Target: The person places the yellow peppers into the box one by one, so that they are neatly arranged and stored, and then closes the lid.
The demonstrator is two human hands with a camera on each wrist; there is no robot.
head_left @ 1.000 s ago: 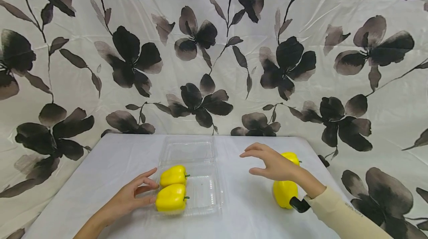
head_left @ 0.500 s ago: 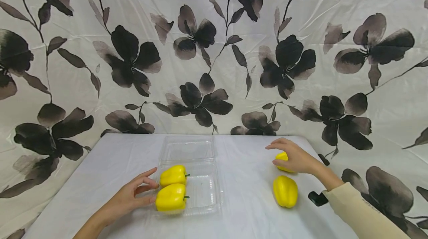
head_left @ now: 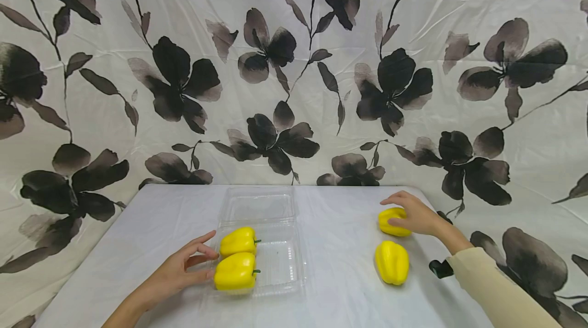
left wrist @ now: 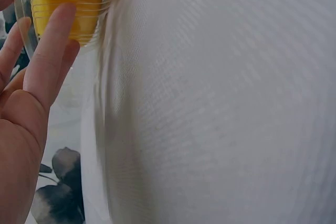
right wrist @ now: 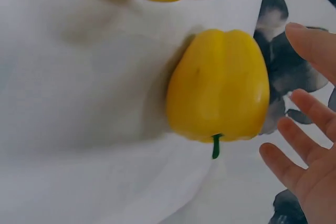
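Observation:
On the left, a clear plastic clamshell container [head_left: 280, 261] lies with its lid [head_left: 259, 205] folded back. Two yellow bell peppers, a farther one [head_left: 238, 242] and a nearer one [head_left: 235, 273], sit in its left half. My left hand [head_left: 170, 274] is at the container's left side; in the left wrist view, a finger [left wrist: 50, 51] rests against the ribbed wall. My right hand [head_left: 415, 216] hovers over the far loose yellow pepper [head_left: 388, 215], partly covering it. The right wrist view shows that pepper [right wrist: 220, 87] beside spread fingers [right wrist: 310, 114], apart from them.
Another loose yellow pepper [head_left: 392, 262] lies on the white-covered table [head_left: 340, 287], nearer than the one by my right hand. A small black object [head_left: 441, 268] sits at the right sleeve's cuff. Floral cloth [head_left: 294, 73] hangs behind the table.
My right hand has moved right and come down around the far loose pepper, uncovering the nearer one. The left hand has stayed at the container.

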